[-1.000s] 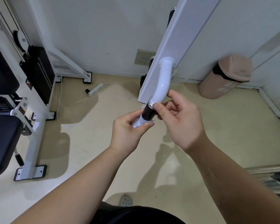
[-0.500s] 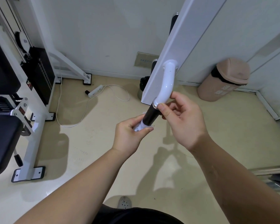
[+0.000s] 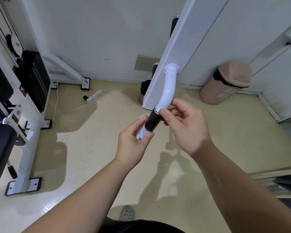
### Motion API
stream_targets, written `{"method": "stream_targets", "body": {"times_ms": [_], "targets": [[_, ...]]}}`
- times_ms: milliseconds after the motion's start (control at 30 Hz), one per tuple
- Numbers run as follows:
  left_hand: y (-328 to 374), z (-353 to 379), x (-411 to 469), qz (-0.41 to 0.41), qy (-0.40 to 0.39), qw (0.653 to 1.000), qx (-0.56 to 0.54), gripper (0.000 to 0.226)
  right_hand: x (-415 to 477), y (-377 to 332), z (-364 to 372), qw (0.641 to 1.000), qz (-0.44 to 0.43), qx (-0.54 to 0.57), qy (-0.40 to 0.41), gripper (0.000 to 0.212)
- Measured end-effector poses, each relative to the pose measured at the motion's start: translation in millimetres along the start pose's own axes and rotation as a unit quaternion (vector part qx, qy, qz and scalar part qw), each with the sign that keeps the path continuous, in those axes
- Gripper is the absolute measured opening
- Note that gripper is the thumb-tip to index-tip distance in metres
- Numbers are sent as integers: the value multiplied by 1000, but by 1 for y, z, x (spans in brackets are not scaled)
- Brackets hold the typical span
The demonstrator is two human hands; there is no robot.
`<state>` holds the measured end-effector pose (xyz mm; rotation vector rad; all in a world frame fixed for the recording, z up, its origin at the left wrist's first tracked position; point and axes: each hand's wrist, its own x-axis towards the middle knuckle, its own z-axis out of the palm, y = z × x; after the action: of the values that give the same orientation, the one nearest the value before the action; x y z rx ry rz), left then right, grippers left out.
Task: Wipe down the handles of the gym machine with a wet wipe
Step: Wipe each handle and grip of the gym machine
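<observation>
Since a moment ago both hands have stayed on the handle, and a corner of the wet wipe now peeks out above the left fingers.

View from the head, looking down at two bare forearms reaching forward. At centre, a handle with a black grip hangs from a curved white tube, which is bolted to a slanted white beam of the gym machine. The left hand is curled around the near, lower end of the black grip, with the white wipe bunched between its fingers and the grip. The right hand pinches the far, upper end of the grip, thumb on the metal ring where black meets white, fingers curled behind.

On the cream floor, far left, lies a white power strip with a looping cable. A black weight stack stands in a white frame at the left. A tan bin with a swing lid sits far right against the wall.
</observation>
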<state>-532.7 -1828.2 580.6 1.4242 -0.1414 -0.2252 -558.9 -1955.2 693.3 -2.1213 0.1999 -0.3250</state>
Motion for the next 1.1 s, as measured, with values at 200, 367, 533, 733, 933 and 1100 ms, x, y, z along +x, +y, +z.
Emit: {"method": "stream_targets", "body": {"times_ms": [200,367,533,733,933,1100], "targets": [[-5,15,-28,84,23,994,64,56,-2,0,8,1000,-7,8,12,14],[2,17,-21,25,71,997,32,55,-2,0,8,1000,-4,2,18,16],[22,19,-14,76,71,992,-78,46,-4,-1,8,1000,-4,5,19,15],[-14,5,-16,-24,112,990,-80,38,-4,1,8,1000,1,7,31,15],[30,11,-2,39,114,986,-114,36,-4,-1,6,1000,1,9,15,14],[27,5,-1,29,97,985,-143,58,-3,-3,9,1000,-2,9,12,12]]}}
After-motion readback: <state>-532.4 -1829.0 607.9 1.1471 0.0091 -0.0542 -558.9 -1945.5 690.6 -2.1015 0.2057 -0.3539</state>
